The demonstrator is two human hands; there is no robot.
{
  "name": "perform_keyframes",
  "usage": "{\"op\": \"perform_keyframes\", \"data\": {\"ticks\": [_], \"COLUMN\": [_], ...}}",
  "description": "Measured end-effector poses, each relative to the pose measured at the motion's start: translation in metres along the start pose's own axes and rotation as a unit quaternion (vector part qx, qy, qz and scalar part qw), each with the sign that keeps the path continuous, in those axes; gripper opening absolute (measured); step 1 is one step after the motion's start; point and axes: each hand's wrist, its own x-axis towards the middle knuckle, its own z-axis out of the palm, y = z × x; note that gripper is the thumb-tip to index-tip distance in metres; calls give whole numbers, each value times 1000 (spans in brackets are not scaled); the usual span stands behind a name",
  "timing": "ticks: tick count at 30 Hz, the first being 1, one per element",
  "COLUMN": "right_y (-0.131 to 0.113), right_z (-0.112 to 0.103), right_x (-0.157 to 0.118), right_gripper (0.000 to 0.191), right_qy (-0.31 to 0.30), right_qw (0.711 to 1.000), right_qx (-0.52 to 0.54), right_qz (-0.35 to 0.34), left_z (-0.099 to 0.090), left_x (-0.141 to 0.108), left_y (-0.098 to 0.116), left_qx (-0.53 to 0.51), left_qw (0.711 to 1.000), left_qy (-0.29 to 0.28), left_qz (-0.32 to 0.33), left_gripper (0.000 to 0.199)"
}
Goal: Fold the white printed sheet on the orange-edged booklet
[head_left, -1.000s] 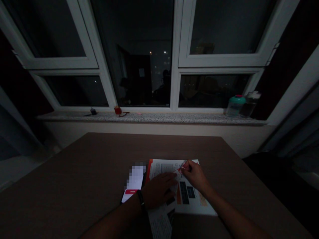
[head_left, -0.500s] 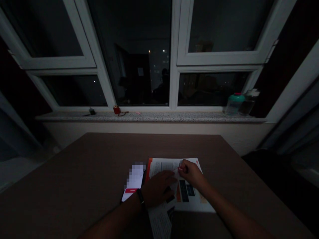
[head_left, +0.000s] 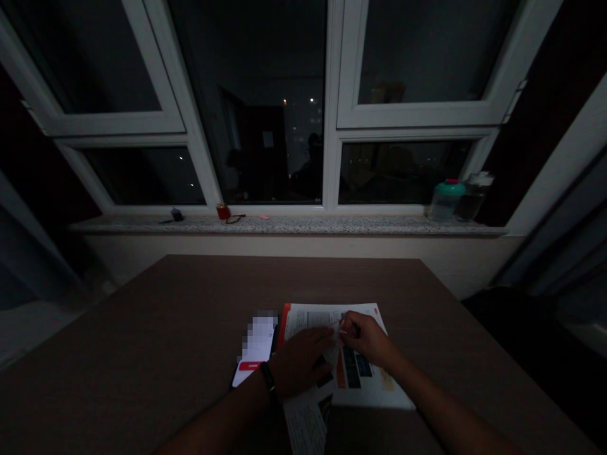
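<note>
My left hand (head_left: 301,359) lies with its fingers stretched out over a printed booklet (head_left: 315,414) with an orange left edge. A dark band circles the left wrist. Just right of those fingertips, my right hand (head_left: 363,335) is closed in a pinch over the upper part of the page. A thin pinkish-red thing (head_left: 342,331) shows at its fingers; darkness and small size hide its kind. Left of the booklet lies a phone (head_left: 256,347) with a lit screen, partly pixelated, with a red bar low on it.
The brown table (head_left: 190,328) reaches toward a speckled windowsill (head_left: 294,224). On the sill are a small dark bottle (head_left: 177,215), a red container (head_left: 222,212) with a cord-like loop beside it, and two clear jugs, one with a teal top (head_left: 448,189). Dark curtains hang at both sides.
My right hand has shifted slightly, its fingers turning down and its wrist moving a little right. The left hand stays on the page. The whole view has tilted slightly.
</note>
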Motion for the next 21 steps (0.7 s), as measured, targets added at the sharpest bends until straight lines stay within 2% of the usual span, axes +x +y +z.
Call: {"op": "perform_keyframes", "data": {"ticks": [4, 14, 21], "right_y": [-1, -6, -8], "right_z": [-3, -4, -4], "right_x": [1, 0, -1], "right_gripper": [11, 9, 8], "right_qy": [50, 24, 28], "right_qw": [998, 999, 999], "right_qx": [18, 24, 31], "right_qz": [37, 14, 23], "left_z": [0, 9, 2], "left_x": [0, 1, 1], "left_y": [-1, -9, -1], "left_qx": [33, 95, 101], "left_qw": [999, 986, 989], "left_qy": [8, 38, 37], "left_qz": [-37, -129, -106], "left_gripper": [51, 54, 50]}}
